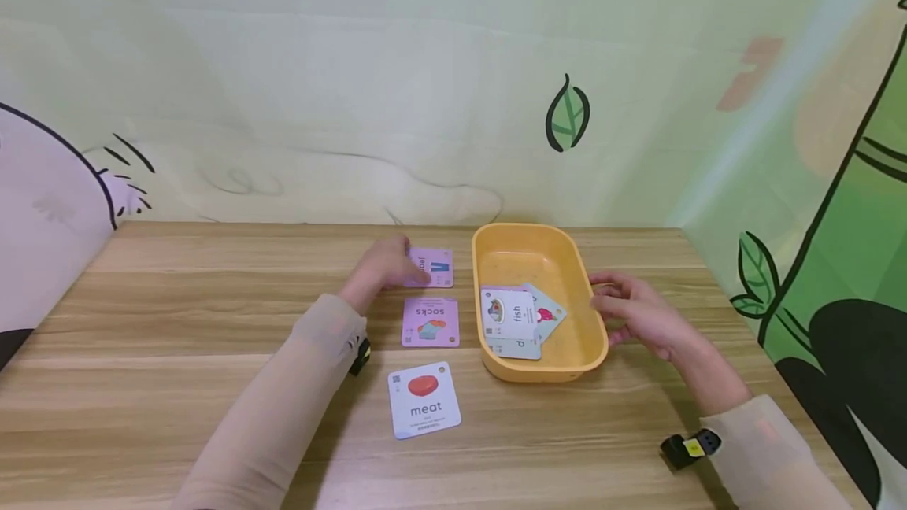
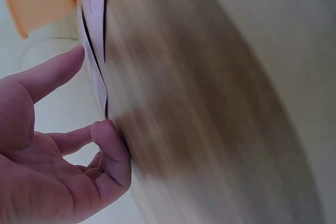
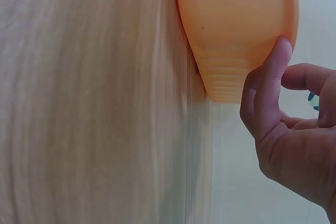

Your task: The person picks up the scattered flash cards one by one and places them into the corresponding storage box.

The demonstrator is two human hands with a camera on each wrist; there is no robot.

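Note:
My left hand [image 1: 383, 264] is at a purple jeans card [image 1: 441, 266], its thumb over the lower left part and its fingers at the left edge. In the left wrist view, a curled fingertip meets the end of that card [image 2: 97, 80], low against the table. Nearer me lie a purple socks card [image 1: 431, 323] and a white meat card [image 1: 424, 400]. My right hand [image 1: 634, 309] touches the right side of a yellow bin [image 1: 546, 246], with fingertips outside the rim. In the bin, a fish card [image 1: 513, 315] partly covers other cards, including one with a red vegetable [image 1: 547, 313].
The wooden table [image 1: 198, 321] reaches back to a pale green printed wall cloth [image 1: 319, 101]. A similar cloth side [image 1: 836, 274] borders the table on the right. The bin stands near the back, right of the column of cards.

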